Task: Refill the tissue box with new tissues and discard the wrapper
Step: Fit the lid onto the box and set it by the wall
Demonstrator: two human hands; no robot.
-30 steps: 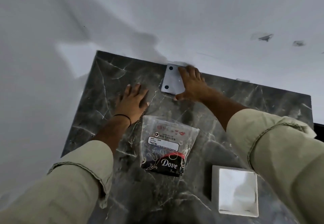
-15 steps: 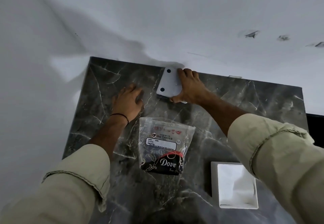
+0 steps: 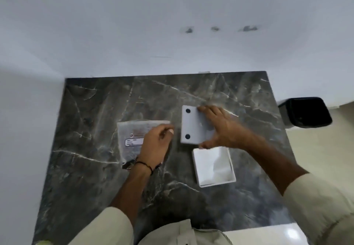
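Note:
On the dark marble counter (image 3: pixel 92 168) my right hand (image 3: pixel 224 127) grips a white flat box part with two dark dots (image 3: pixel 191 124), fingers over its far edge and thumb at its near edge. Just in front of it lies the open white tissue box shell (image 3: pixel 213 166), its hollow side up. To the left lies the clear plastic tissue pack (image 3: pixel 132 135) with a white label. My left hand (image 3: pixel 156 145) rests curled on the pack's right side, covering much of it; whether it grips the pack is not clear.
A black bin (image 3: pixel 306 112) stands beyond the counter's right edge. White walls close off the counter at the back and left. A glossy white surface (image 3: pixel 268 235) shows at the bottom right.
My right hand pulled the white dotted part from the back wall toward the middle of the counter. My left hand moved off the bare counter onto the tissue pack. The view shifted, revealing the bin.

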